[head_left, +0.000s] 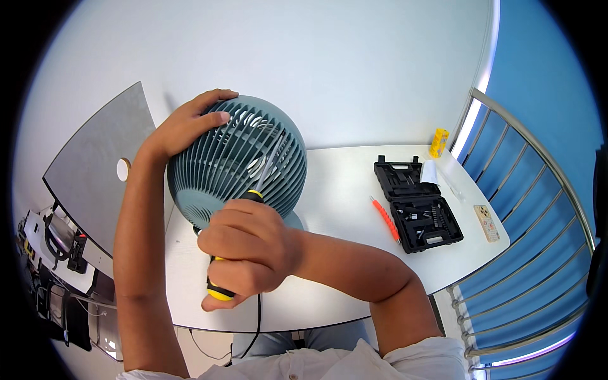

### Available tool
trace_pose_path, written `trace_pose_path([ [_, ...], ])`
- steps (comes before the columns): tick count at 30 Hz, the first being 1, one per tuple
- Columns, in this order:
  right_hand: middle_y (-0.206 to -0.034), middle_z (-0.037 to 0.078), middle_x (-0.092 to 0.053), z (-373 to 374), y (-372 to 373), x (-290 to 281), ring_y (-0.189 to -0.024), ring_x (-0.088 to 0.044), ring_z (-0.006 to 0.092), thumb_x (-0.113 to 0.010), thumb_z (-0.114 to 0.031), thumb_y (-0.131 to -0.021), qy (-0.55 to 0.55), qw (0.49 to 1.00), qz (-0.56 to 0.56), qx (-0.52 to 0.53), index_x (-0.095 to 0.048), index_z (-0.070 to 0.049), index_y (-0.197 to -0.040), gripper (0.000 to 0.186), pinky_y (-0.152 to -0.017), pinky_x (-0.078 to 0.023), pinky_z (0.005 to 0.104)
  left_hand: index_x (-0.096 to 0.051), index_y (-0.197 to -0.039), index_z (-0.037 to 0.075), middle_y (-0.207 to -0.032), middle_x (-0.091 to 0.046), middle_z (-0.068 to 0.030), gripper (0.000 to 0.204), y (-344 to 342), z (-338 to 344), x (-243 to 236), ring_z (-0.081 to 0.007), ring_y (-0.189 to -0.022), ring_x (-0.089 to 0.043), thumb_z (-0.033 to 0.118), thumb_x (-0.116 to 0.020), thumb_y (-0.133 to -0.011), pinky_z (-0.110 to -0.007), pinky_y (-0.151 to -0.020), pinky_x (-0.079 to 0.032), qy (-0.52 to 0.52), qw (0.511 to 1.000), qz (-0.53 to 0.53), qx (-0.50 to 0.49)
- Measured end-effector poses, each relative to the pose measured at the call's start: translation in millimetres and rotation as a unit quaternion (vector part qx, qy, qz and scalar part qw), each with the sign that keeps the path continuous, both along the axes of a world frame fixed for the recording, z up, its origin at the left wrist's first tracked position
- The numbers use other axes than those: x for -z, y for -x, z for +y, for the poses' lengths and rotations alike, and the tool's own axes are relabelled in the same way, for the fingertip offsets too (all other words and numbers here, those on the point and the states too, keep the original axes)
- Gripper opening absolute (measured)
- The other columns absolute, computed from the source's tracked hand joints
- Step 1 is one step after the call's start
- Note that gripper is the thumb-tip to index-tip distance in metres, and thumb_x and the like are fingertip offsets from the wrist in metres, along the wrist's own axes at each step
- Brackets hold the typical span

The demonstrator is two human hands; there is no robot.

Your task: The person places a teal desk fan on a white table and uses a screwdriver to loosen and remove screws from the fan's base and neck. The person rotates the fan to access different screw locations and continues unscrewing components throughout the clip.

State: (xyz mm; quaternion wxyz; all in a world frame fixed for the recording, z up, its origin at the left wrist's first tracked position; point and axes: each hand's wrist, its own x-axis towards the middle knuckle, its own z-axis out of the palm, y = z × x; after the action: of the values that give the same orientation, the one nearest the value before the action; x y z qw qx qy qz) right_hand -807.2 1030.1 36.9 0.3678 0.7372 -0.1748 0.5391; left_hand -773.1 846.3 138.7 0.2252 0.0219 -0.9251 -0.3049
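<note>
A grey-green desk fan (221,158) with a slatted round cage stands on the white table, its slatted side facing me. My left hand (193,123) is wrapped over the cage's upper left, fingers on the rim and thumb on the slats. My right hand (247,250) is closed in a fist round the black and yellow handle of a screwdriver (269,168). The metal shaft points up and away from me, across the slats and apparently in among them. Where the tip ends inside the cage I cannot clearly make out.
An open black tool case (425,221) with bits lies on the table's right, beside an orange-red stick-shaped tool (385,218). A remote control (486,223) and a yellow container (438,143) sit near the right edge. Metal railing (538,139) runs beyond; a grey panel (95,171) stands left.
</note>
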Motion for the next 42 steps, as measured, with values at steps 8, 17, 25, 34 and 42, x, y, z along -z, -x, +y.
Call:
trace_pose_path([
  [8, -0.086, 0.006, -0.056, 12, -8, -8, -0.076, -0.056, 0.0236, -0.064, -0.039, -0.083, -0.012, 0.999, -0.010, 0.037, -0.054, -0.008, -0.093, 0.034, -0.068, -0.046, 0.0390, -0.053, -0.128, 0.007, -0.121, -0.057, -0.0125, 0.053, -2, -2, 2, -0.0221, -0.112, -0.053, 0.034, -0.056, -0.083, -0.032, -0.100, -0.039, 0.011, 1.000, 0.008, -0.008],
  [17, -0.085, 0.006, -0.057, 3, 0, -3, -0.070, -0.055, 0.0229, -0.052, -0.046, -0.092, -0.034, 0.998, 0.039, 0.036, -0.054, -0.008, -0.094, 0.037, -0.061, -0.044, 0.0352, -0.053, -0.127, 0.009, -0.120, -0.057, -0.0115, 0.052, 0, -2, 0, -0.0217, -0.111, -0.053, 0.035, -0.056, -0.083, -0.032, -0.099, -0.039, 0.017, 1.000, 0.003, -0.006],
  [25, -0.084, 0.007, -0.057, 0, 1, -4, -0.069, -0.055, 0.0235, -0.053, -0.045, -0.090, -0.027, 0.998, 0.056, 0.010, -0.055, -0.006, -0.092, 0.039, -0.059, -0.046, 0.0355, -0.054, -0.126, 0.009, -0.121, -0.057, -0.0117, 0.049, -2, -1, 2, -0.0221, -0.112, -0.053, 0.033, -0.057, -0.084, -0.033, -0.100, -0.038, 0.008, 1.000, 0.012, -0.005],
  [34, -0.080, 0.005, -0.056, 6, -2, -6, -0.067, -0.053, 0.0219, -0.045, -0.049, -0.094, -0.052, 0.997, 0.055, 0.033, -0.056, -0.006, -0.092, 0.045, -0.059, -0.042, 0.0350, -0.053, -0.127, 0.008, -0.125, -0.055, -0.0115, 0.050, -4, 1, 1, -0.0229, -0.116, -0.050, 0.033, -0.057, -0.084, -0.033, -0.102, -0.036, -0.006, 1.000, 0.002, 0.004],
  [42, -0.081, 0.006, -0.056, -3, 0, -5, -0.066, -0.052, 0.0216, -0.046, -0.050, -0.094, -0.020, 0.997, 0.068, 0.019, -0.054, -0.007, -0.088, 0.044, -0.058, -0.041, 0.0344, -0.050, -0.131, 0.006, -0.135, -0.048, -0.0111, 0.054, -6, 2, -2, -0.0238, -0.125, -0.044, 0.031, -0.056, -0.084, -0.035, -0.107, -0.031, -0.015, 1.000, -0.023, 0.001],
])
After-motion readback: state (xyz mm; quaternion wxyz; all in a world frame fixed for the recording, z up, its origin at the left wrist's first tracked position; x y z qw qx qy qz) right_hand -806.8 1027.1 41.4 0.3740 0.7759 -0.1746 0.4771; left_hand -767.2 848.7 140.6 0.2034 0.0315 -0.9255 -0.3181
